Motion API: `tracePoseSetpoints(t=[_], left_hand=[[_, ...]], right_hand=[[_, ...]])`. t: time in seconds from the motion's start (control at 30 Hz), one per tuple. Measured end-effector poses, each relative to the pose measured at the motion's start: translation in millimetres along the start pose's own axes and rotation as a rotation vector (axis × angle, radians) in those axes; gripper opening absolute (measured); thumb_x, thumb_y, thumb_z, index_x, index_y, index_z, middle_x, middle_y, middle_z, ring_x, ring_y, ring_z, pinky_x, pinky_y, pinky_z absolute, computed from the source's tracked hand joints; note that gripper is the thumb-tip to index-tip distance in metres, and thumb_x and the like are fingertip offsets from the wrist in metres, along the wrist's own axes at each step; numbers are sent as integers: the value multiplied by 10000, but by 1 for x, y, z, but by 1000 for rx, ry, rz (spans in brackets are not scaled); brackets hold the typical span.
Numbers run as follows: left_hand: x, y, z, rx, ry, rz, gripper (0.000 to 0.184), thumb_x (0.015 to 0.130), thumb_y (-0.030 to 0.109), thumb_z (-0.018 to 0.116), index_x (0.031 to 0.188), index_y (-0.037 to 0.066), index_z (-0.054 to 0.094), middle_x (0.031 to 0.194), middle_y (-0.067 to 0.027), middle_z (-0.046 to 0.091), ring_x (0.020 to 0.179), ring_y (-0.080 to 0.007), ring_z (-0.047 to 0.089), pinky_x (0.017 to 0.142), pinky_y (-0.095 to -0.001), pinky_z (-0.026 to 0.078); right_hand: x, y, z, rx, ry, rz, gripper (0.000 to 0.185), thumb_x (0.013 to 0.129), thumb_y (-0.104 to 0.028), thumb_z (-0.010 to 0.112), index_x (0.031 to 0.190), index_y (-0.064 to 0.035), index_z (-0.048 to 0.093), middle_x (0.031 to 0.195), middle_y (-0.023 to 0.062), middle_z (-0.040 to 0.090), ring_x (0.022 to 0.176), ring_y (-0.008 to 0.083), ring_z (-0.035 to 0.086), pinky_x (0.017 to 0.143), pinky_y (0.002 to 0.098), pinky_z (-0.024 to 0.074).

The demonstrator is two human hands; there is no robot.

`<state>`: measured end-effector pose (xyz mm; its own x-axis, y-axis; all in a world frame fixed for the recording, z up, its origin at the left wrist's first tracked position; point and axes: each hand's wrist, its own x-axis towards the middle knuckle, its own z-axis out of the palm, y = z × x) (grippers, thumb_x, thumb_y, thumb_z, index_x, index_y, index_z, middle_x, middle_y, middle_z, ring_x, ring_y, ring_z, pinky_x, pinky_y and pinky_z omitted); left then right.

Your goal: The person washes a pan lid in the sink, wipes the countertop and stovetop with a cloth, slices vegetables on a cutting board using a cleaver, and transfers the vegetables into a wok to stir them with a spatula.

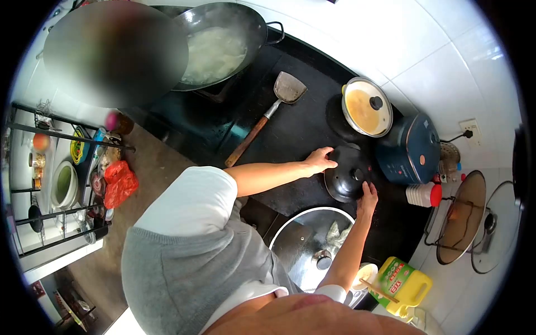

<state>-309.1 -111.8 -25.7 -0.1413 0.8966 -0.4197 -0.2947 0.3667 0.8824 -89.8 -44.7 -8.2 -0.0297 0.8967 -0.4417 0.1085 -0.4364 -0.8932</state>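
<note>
A black lidded pot (345, 181) with a round knob stands on the dark counter between my hands. My left hand (321, 161) is closed at the pot's upper left edge, thumb toward the lid. On the opposite side, my right hand (367, 198) grips the lower right edge, its fingers pointing up along the rim. The parts of the pot under my fingers are hidden. Close by are a pot with a glass lid (368, 109) and a dark blue rice cooker (410, 148). A large pan with a glass lid (296, 240) sits nearest my body.
A steaming wok (215, 53) stands at the upper left beside a blurred area. A wooden-handled spatula (259, 125) lies across the counter. Toward the wall are a red-capped container (424, 195), hanging lids (462, 218) and a yellow jug (405, 287). A shelf rack (70, 125) stands behind me.
</note>
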Motion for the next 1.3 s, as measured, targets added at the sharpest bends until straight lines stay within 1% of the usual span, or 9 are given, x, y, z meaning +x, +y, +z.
tracePoseSetpoints(t=[0.47, 0.53, 0.6, 0.63, 0.73, 0.9, 1.13, 1.23, 1.3], left_hand=[[17, 35, -26, 34, -137, 31, 580, 696, 141, 662, 1183, -10, 385, 947, -125, 550, 798, -203, 560, 608, -321, 500], [8, 35, -24, 1, -107, 74, 558, 691, 123, 659, 1161, -6, 388, 966, -131, 538, 793, -207, 566, 601, -344, 505], [-5, 29, -26, -94, -183, 178, 543, 665, 89, 663, 1124, -45, 407, 895, -135, 553, 731, -206, 569, 610, -314, 503], [-23, 34, -34, -138, -239, 235, 531, 692, 79, 641, 1148, -25, 390, 921, -132, 559, 768, -207, 574, 649, -311, 502], [-46, 38, -67, 47, -262, 311, 456, 752, 113, 571, 1172, 45, 408, 1018, -132, 539, 885, -238, 548, 748, -337, 457], [-101, 60, -68, 206, -71, 446, 290, 806, 189, 594, 1007, 18, 473, 892, -94, 522, 787, -164, 512, 664, -244, 414], [-221, -3, 59, 81, -460, 478, 176, 836, 161, 562, 807, -3, 505, 709, -44, 510, 661, -115, 483, 627, -220, 411], [-292, -77, 117, 62, -662, 345, 102, 833, 113, 548, 819, 14, 524, 749, -52, 544, 648, -110, 505, 626, -214, 436], [-362, -122, 156, 138, -743, 272, 73, 828, 85, 537, 842, 15, 526, 758, -56, 544, 651, -111, 508, 622, -224, 450]], right_hand=[[15, 8, 28, 177, 39, -121, 600, 746, -209, 655, 1227, 33, 389, 1152, 126, 500, 1002, 205, 505, 827, 291, 401], [-37, -37, 44, -332, 272, -74, 669, 737, -357, 627, 1232, 31, 398, 1120, 140, 528, 995, 191, 517, 825, 281, 409], [-94, -66, 42, -271, 362, -104, 620, 730, -342, 617, 1195, 26, 438, 1106, 173, 536, 964, 210, 535, 812, 285, 423], [-64, -17, 27, -317, 435, -325, 563, 715, -321, 627, 1147, 12, 485, 1078, 173, 543, 961, 220, 543, 803, 299, 437], [-143, -20, 20, -143, 484, -609, 438, 693, -240, 664, 1045, -11, 540, 965, 132, 572, 906, 235, 566, 774, 312, 460], [-326, 15, -31, 25, 519, -444, 217, 727, -179, 657, 726, -24, 506, 696, 62, 539, 652, 135, 517, 572, 279, 428], [-611, 202, -132, -68, 1371, -332, 214, 801, -166, 568, 680, 2, 514, 612, 34, 466, 593, 100, 429, 537, 264, 368], [-746, 295, -171, -101, 1747, -195, 137, 789, -142, 570, 720, -29, 534, 599, 28, 468, 568, 91, 445, 545, 245, 388], [-833, 376, -190, -232, 1913, 92, 166, 787, -180, 569, 784, -16, 547, 754, 101, 554, 695, 172, 532, 624, 293, 424]])
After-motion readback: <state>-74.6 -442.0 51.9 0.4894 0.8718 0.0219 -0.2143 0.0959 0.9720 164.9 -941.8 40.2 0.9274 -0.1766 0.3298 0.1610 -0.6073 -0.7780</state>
